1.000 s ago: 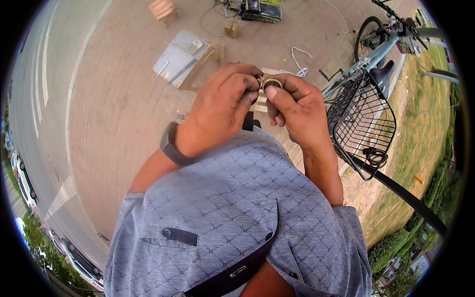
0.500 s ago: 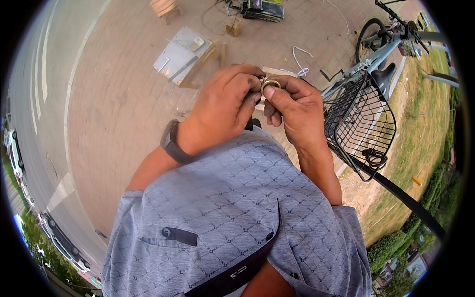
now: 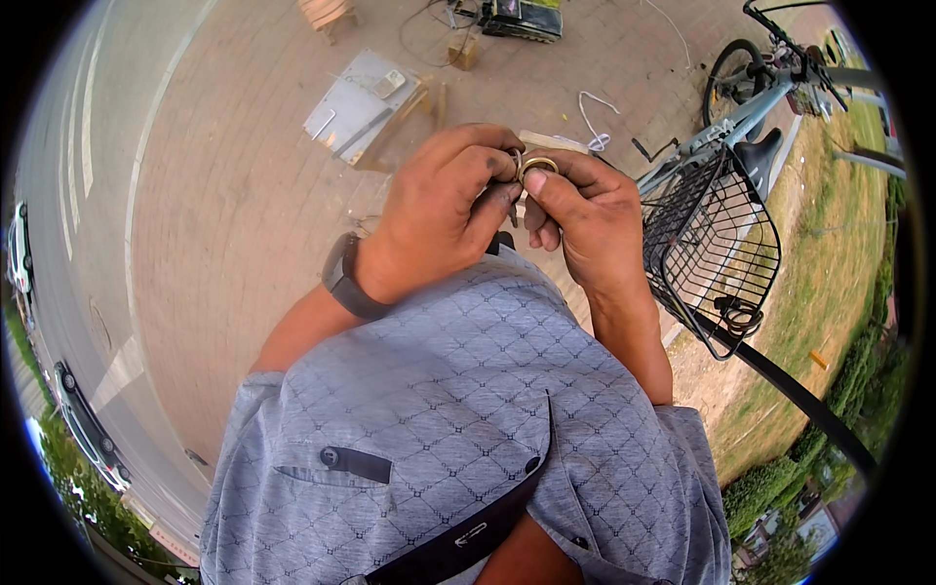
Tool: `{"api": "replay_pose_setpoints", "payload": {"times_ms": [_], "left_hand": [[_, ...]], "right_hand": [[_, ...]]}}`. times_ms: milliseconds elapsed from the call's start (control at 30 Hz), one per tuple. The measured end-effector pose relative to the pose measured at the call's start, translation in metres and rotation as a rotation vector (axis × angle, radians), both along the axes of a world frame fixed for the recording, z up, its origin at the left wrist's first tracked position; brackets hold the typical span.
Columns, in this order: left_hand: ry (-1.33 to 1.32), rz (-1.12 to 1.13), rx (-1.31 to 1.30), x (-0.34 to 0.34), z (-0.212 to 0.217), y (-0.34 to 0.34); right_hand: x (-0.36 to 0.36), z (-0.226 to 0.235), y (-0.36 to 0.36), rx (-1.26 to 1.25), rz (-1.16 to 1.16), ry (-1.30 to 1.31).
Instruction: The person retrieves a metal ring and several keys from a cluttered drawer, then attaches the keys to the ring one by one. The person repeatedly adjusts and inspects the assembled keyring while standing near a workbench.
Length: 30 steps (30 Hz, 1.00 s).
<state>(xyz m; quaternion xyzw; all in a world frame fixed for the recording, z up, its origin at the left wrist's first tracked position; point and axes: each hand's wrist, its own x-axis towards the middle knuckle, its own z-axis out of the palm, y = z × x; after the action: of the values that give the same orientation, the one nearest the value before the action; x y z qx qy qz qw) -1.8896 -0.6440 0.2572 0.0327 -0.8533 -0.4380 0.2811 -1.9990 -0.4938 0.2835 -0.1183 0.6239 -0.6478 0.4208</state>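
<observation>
My two hands meet in front of my chest above a paved ground. My right hand (image 3: 585, 219) pinches a small brass-coloured metal ring (image 3: 537, 165) between thumb and fingers. My left hand (image 3: 444, 214) closes its fingertips on a second small metal ring (image 3: 514, 159) right beside it, touching the first. The fingers look smudged with dirt. A dark watch (image 3: 343, 278) sits on my left wrist. I wear a grey patterned shirt (image 3: 458, 429).
A bicycle (image 3: 770, 88) with a black wire basket (image 3: 712, 244) stands close at the right, beside a grass strip. A grey metal box (image 3: 363, 102), wood pieces, a white wire and a dark machine (image 3: 522, 18) lie on the pavement ahead. A road with cars runs at the left.
My hands stay together at the same spot. The fingers have shifted slightly around the rings, and the brass-coloured ring now shows more plainly at the fingertips.
</observation>
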Motion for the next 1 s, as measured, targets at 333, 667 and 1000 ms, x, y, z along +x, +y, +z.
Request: {"api": "replay_pose_setpoints", "payload": {"times_ms": [333, 667, 1000], "left_hand": [[-0.012, -0.005, -0.042, 0.007, 0.002, -0.001], [-0.006, 0.003, -0.169, 0.011, 0.002, -0.005], [-0.009, 0.052, -0.258, 0.013, 0.002, -0.006]], "right_hand": [[0.009, -0.003, 0.003, -0.011, -0.009, 0.032], [0.020, 0.000, -0.002, 0.068, -0.007, 0.243], [0.032, -0.014, -0.008, 0.104, -0.052, 0.440]]}}
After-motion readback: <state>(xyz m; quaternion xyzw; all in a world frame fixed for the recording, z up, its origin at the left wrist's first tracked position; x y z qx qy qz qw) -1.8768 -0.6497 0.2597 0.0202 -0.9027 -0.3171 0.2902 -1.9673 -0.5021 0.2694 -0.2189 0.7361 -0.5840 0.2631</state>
